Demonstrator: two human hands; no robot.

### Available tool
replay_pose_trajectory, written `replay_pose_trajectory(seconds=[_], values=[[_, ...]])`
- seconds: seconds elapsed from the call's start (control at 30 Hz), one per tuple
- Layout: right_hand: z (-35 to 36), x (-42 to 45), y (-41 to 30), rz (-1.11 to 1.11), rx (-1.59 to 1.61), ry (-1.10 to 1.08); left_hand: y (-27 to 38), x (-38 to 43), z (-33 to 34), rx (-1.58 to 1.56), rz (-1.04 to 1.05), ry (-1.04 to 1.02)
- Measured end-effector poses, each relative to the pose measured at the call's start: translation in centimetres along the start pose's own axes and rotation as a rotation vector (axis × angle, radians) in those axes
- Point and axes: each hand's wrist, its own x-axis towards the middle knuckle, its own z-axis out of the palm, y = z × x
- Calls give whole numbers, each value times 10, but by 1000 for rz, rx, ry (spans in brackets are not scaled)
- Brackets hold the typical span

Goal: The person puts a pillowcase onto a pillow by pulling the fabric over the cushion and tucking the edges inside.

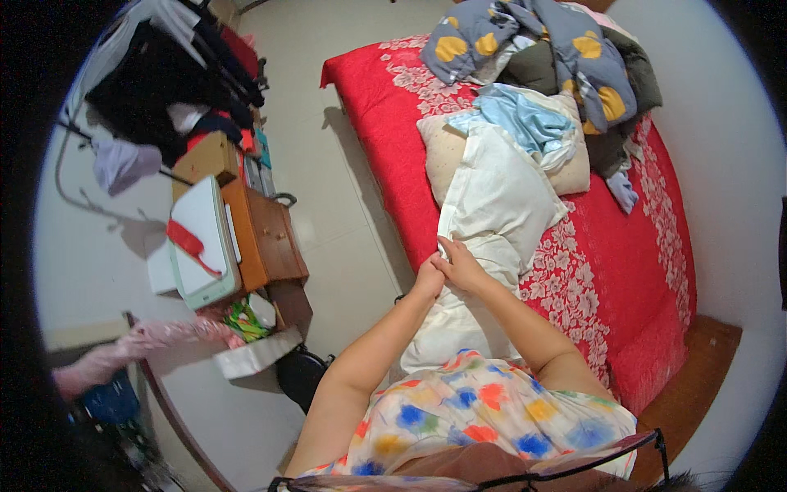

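Note:
Both hands meet at the left edge of a white cloth cover (492,178), which looks like a pillowcase or quilt cover. My left hand (429,277) grips its hemmed edge from the left. Just beside it, my right hand (462,265) pinches the same edge between thumb and fingers. The cloth runs from a cream pillow (438,136) on the bed down to my lap, lying in loose folds. Its lower end disappears behind my floral top. A light blue satin-like cloth (522,117) lies crumpled on the pillow, beyond the white cover.
A red floral bedspread (381,141) covers the bed. Grey bedding with yellow patches (590,67) is heaped at the far end. To the left, a wooden cabinet (270,237) carries a white printer-like device (206,246) with a red brush-like item (185,240) on top.

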Motion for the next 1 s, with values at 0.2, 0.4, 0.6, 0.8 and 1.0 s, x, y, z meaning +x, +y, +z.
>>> replay_pose_trajectory(seconds=[0.2, 0.4, 0.6, 0.8, 1.0], values=[[-27, -24, -27, 240, 81, 166, 50, -52, 23, 20, -154, -217], [-43, -80, 11, 330, 141, 488, -3, -76, 37, 101, -38, -591], [-1, -160, 49, 253, 364, 784, -39, -143, 43, 438, 140, -645], [7, -254, 108, 516, 824, 974, -71, -189, 57, 517, -196, -874], [16, -372, 224, 416, 326, 1257, -124, -182, 69, 635, -296, -784]])
